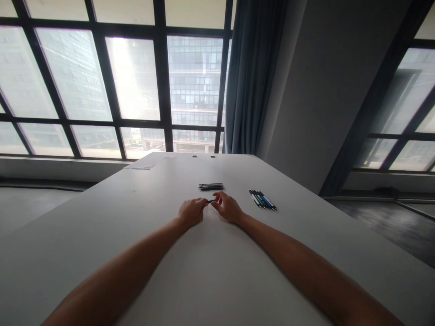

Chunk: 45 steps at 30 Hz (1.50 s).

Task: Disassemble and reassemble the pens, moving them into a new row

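Grips pen (210, 201) in left hand (192, 212), curls right hand (227, 207) by its end, can't tell if pinching; seems midway, with far pens (211, 186) or side pens (262, 199) left.

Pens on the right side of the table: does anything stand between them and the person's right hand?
Nothing visible does: only white tabletop shows between the right hand and those pens; the other pen row lies outside that gap.
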Motion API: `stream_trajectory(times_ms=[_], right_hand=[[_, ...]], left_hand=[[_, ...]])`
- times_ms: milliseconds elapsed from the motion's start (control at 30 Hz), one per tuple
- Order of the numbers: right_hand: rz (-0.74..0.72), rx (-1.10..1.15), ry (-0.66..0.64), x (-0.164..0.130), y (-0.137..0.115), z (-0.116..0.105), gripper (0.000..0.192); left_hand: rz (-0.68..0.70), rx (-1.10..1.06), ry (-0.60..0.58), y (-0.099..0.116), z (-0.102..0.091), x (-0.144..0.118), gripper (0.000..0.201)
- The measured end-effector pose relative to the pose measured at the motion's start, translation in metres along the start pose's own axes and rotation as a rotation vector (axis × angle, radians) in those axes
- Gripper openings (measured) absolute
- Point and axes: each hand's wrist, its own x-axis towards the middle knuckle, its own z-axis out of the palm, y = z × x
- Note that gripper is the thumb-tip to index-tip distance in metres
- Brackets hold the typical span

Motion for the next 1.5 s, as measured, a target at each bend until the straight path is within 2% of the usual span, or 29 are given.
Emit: stream_trajectory(times_ms=[33,133,300,367,467,567,667,767,867,933,1033,1133,1200,1367,1500], right_hand=[[0.013,-0.007,-0.013,0.0005,0.0001,0.0001,0.020],[0.028,-0.036,-0.036,0.0020,0.0010,0.0009,0.035],[-0.008,-0.009,-0.007,0.0013,0.0014,0.0022,0.008],[0.000,0.021,0.003,0.0009,0.0008,0.0020,0.021],[0.033,0.012,-0.013,0.0012,0.0000,0.0009,0.014],[0.051,-0.019,-0.034,0.0018,0.0001,0.0004,0.027],[0.027,-0.009,-0.014,0.0015,0.0004,0.0008,0.006],[0.026,0.041,-0.001,0.0011,-0.0001,0.0005,0.018],[0.048,0.043,-0.015,0.0015,-0.0008,-0.0003,0.013],[0.051,0.024,-0.022,0.0019,-0.0007,-0.0004,0.021],[0.028,0.060,-0.004,0.0023,0.0007,0.0008,0.006],[0.015,0.110,0.011,0.0023,0.0028,0.0026,0.013],[0.004,0.113,0.013,0.0021,0.0037,0.0033,0.011],[-0.018,0.052,0.002,0.0009,0.0027,0.0030,0.017],[-0.036,0.001,0.045,0.0007,0.0013,0.0021,0.016]], left_hand=[[0.007,-0.001,0.002,-0.0003,0.0002,0.0001,0.032],[0.018,0.007,0.002,-0.0009,0.0006,0.0004,0.032],[-0.007,0.007,-0.017,-0.0006,-0.0008,0.0002,0.031],[-0.010,0.007,-0.021,-0.0005,-0.0015,-0.0001,0.031],[-0.006,0.006,-0.016,-0.0006,-0.0012,-0.0001,0.031],[-0.001,0.006,-0.011,-0.0012,0.0002,0.0003,0.032],[-0.005,0.015,-0.013,-0.0018,0.0010,0.0007,0.031],[-0.004,0.017,-0.013,-0.0022,0.0010,0.0008,0.031],[-0.002,0.016,-0.016,-0.0022,0.0008,0.0008,0.031],[-0.005,0.018,-0.024,-0.0020,0.0007,0.0008,0.031],[-0.010,0.018,-0.030,-0.0018,0.0006,0.0009,0.031],[-0.014,0.027,-0.032,-0.0016,0.0005,0.0009,0.032],[-0.022,0.039,-0.041,-0.0014,0.0003,0.0010,0.031],[-0.036,0.050,-0.058,-0.0010,-0.0004,0.0013,0.031],[-0.042,0.052,-0.059,-0.0013,-0.0003,0.0012,0.031]])
